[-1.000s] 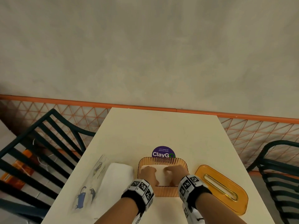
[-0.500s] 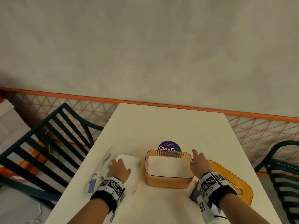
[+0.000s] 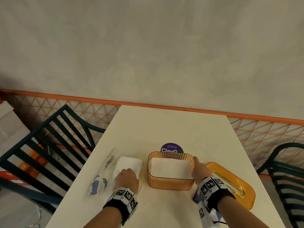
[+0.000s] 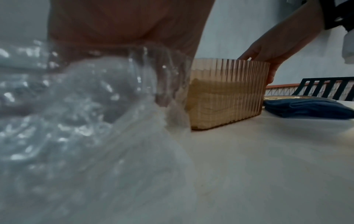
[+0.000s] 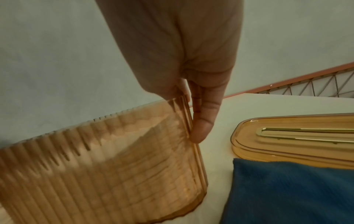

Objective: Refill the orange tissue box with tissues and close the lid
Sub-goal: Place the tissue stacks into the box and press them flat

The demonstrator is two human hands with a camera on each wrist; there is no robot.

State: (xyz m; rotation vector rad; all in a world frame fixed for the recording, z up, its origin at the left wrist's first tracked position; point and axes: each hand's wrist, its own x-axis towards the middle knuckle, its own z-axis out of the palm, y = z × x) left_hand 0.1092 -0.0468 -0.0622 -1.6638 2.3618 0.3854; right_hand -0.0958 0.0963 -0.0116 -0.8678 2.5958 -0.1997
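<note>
Both hands have left the box interior since a second ago. Left hand [image 3: 126,178] now grips the clear plastic pack of white tissues [image 3: 130,165], fingers curled over it. Right hand [image 3: 199,168] clasps the right wall of the ribbed translucent orange tissue box [image 3: 171,184], which sits between the hands, tissues inside. Flat orange slotted lid [image 3: 233,183] lies just right of the right hand, beside a folded blue cloth [image 5: 291,192].

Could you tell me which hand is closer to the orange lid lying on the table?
The right hand: it holds the tissue box at its right wall, just left of the lid. The left hand rests on the tissue pack beyond the box.
</note>
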